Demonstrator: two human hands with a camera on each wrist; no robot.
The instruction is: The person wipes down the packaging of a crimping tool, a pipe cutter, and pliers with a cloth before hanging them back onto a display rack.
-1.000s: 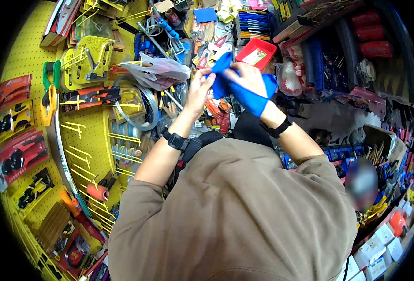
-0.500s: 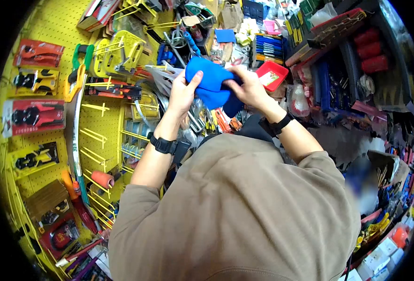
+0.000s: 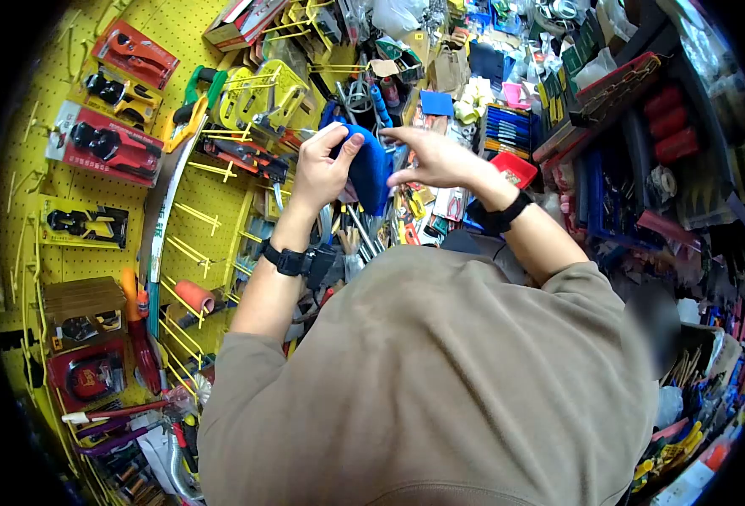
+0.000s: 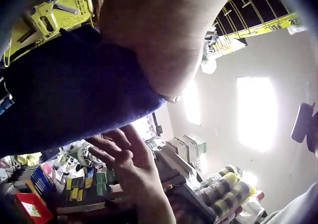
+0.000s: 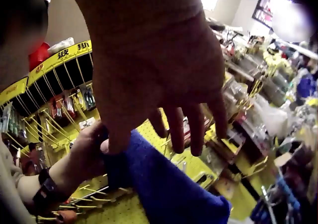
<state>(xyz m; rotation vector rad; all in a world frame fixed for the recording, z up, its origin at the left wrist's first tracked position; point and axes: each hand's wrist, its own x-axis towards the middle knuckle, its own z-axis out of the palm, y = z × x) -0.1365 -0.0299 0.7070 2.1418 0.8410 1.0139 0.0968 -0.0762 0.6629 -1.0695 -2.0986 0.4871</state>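
Note:
A folded blue cloth (image 3: 368,173) is held up before the chest, its narrow edge facing the head camera. My left hand (image 3: 322,169) grips it at the left side, thumb pressing on the near face. In the left wrist view the cloth (image 4: 74,90) hangs dark and broad beneath the holding hand. My right hand (image 3: 440,160) is held just to its right with fingers extended and thumb apart. Seen from the right wrist, those fingers (image 5: 178,129) are spread over the cloth (image 5: 169,184), while the left hand (image 5: 84,152) holds its far end.
On the left stands a yellow pegboard (image 3: 18,211) with protruding hooks (image 3: 191,249) and packaged cutters (image 3: 107,148). Past the right hand are a red tray (image 3: 516,171) and a rack of blue-handled tools (image 3: 510,126). Dark shelving with blue bins (image 3: 608,198) lines the right side.
The cloth was twisted over the right hand, then lay broad between both hands; now it is turned edge-on in the left hand. The right hand has let go. The view has swung left.

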